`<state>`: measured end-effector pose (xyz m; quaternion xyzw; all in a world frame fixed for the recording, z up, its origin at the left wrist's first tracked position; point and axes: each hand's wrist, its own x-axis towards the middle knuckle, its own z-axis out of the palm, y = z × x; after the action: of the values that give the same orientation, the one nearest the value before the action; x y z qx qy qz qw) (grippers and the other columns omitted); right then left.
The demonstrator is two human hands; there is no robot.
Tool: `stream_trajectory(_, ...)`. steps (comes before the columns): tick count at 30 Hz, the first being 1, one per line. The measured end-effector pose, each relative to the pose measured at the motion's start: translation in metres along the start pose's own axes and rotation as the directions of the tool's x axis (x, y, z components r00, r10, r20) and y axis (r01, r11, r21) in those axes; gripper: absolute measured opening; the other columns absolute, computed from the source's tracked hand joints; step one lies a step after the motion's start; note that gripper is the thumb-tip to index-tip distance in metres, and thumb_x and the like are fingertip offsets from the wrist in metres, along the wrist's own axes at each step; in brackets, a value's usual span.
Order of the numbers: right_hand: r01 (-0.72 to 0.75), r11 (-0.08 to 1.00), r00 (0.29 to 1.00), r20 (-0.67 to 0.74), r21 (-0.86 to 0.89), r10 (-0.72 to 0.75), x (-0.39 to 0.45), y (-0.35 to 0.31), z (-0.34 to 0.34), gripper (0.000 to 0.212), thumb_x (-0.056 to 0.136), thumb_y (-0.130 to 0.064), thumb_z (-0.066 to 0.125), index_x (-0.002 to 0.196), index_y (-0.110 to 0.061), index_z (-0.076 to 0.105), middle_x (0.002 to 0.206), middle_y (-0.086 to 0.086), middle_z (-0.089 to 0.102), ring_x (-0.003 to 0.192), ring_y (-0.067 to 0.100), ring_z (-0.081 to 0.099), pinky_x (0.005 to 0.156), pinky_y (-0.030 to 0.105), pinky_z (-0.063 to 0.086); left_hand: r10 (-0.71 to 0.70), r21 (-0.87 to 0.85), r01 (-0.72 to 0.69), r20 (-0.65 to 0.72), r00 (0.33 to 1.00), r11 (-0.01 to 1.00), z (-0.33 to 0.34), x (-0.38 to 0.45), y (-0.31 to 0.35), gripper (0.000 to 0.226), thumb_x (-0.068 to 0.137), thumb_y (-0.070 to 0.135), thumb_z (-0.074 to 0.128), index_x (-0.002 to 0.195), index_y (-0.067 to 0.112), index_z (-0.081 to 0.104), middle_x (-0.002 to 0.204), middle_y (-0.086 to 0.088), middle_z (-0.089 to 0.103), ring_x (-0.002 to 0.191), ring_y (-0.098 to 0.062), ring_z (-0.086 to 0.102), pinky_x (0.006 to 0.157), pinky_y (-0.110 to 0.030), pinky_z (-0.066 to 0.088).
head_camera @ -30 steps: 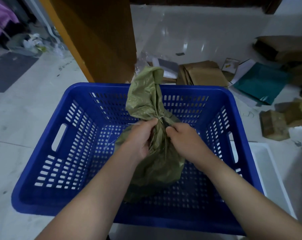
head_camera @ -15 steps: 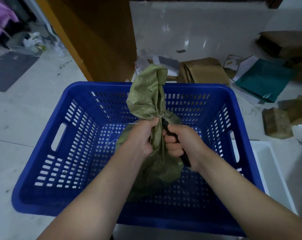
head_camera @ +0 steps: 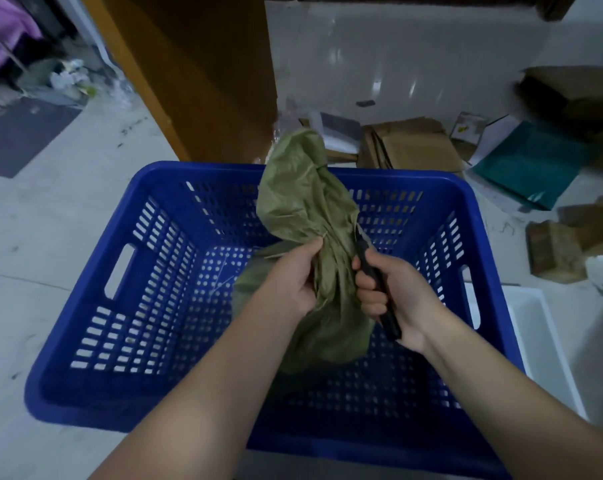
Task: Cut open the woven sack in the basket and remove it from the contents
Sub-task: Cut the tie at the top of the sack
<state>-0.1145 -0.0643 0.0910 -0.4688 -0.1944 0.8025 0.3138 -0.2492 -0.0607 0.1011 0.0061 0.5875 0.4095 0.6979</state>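
Note:
An olive-green woven sack (head_camera: 301,192) stands upright in the blue perforated plastic basket (head_camera: 147,271), its neck tied and its loose top rising above the far rim. My left hand (head_camera: 289,278) grips the sack's neck just below the tie. My right hand (head_camera: 393,296) grips a black-handled knife (head_camera: 376,285), its tip against the right side of the neck by the tie. The sack's contents are hidden.
A white tray (head_camera: 542,344) lies right of the basket. Flattened cardboard (head_camera: 410,143), a teal folder (head_camera: 532,161) and small brown boxes (head_camera: 552,251) litter the floor behind. An orange-brown wooden panel (head_camera: 196,74) stands beyond the far rim. A dark mat (head_camera: 23,136) lies far left.
My right hand has drawn slightly right, away from the neck, so the black knife handle now shows in full. The sack's top leans a little more to the left.

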Motion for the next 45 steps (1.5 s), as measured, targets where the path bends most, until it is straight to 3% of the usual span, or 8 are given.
stream_trajectory(8,0.168,0.975,0.986,0.028,-0.148,-0.165,-0.005,-0.006,0.007,0.027,0.105,-0.028,0.031,0.105,-0.012,0.053,0.058,0.0,0.04,0.043,0.01,0.033,0.039,0.02,0.029,0.046,0.068,-0.051,0.067,0.997,0.996,-0.001,0.005,-0.002,0.048,0.1,0.04,0.045,0.127,0.003,0.063,0.107,-0.023,0.069,0.093,-0.032,0.067,0.084,-0.044,0.053)
stream_trajectory(11,0.172,0.979,0.985,0.034,-0.109,-0.17,-0.006,-0.006,0.009,0.024,0.104,-0.014,0.032,0.109,-0.01,0.056,0.064,0.003,0.043,0.048,0.011,0.038,0.045,0.022,0.035,0.036,0.051,-0.044,0.135,0.99,0.998,-0.004,0.006,-0.002,0.047,0.102,0.041,0.04,0.114,0.003,0.065,0.072,-0.019,0.066,0.064,-0.03,0.063,0.059,-0.037,0.055)
stream_trajectory(15,0.167,0.982,0.985,0.066,-0.086,-0.162,-0.005,-0.004,0.013,0.025,0.102,-0.005,0.035,0.112,-0.009,0.058,0.07,0.004,0.047,0.052,0.011,0.042,0.047,0.021,0.04,0.073,0.059,-0.082,0.142,0.987,0.995,-0.005,0.0,-0.002,0.045,0.105,0.037,0.035,0.105,0.003,0.065,0.057,-0.013,0.061,0.044,-0.024,0.059,0.042,-0.029,0.053)
stream_trajectory(22,0.18,0.96,0.983,0.074,-0.216,-0.168,-0.01,0.001,0.026,0.046,0.095,0.013,0.033,0.133,-0.007,0.051,0.081,0.007,0.051,0.059,0.012,0.046,0.054,0.023,0.044,0.122,0.091,-0.126,0.049,0.991,0.988,-0.009,-0.009,-0.001,0.038,0.104,0.028,0.038,0.086,0.004,0.062,0.046,-0.008,0.054,0.032,-0.019,0.052,0.034,-0.023,0.047)
stream_trajectory(29,0.173,0.948,0.985,0.047,-0.267,-0.167,-0.026,0.005,0.036,0.051,0.092,0.018,0.032,0.133,-0.007,0.049,0.087,0.009,0.051,0.065,0.014,0.044,0.059,0.026,0.043,0.137,0.093,-0.139,0.024,0.99,0.986,-0.014,-0.021,-0.008,0.03,0.103,0.025,0.04,0.099,0.004,0.062,0.048,-0.009,0.057,0.032,-0.02,0.055,0.034,-0.023,0.046)
stream_trajectory(32,0.184,0.952,0.983,0.021,-0.246,-0.184,-0.031,0.005,0.034,0.043,0.093,0.015,0.031,0.112,-0.014,0.057,0.087,0.009,0.052,0.066,0.015,0.045,0.061,0.027,0.043,0.156,0.101,-0.157,0.019,0.988,0.982,-0.013,-0.028,-0.008,0.031,0.103,0.025,0.042,0.104,0.003,0.064,0.053,-0.011,0.064,0.035,-0.02,0.06,0.036,-0.025,0.049)
stream_trajectory(40,0.199,0.866,0.956,-0.103,-0.459,-0.274,-0.026,0.001,0.036,0.022,0.089,-0.005,0.051,0.11,-0.011,0.057,0.078,0.005,0.055,0.059,0.014,0.05,0.052,0.028,0.046,0.186,0.12,-0.186,0.006,0.982,0.975,-0.009,-0.035,-0.002,0.029,0.102,0.015,0.044,0.086,0.001,0.064,0.05,-0.009,0.067,0.037,-0.019,0.064,0.032,-0.025,0.049)
stream_trajectory(45,0.228,0.655,0.833,-0.204,-0.721,-0.514,-0.021,0.002,0.03,0.09,0.066,-0.037,0.082,0.139,-0.026,0.031,0.127,0.0,0.041,0.109,0.018,0.049,0.096,0.037,0.045,0.142,0.243,-0.138,0.002,0.99,0.96,-0.008,-0.032,-0.004,0.026,0.101,0.017,0.047,0.086,0.006,0.064,0.087,-0.012,0.069,0.071,-0.021,0.063,0.052,-0.032,0.049)
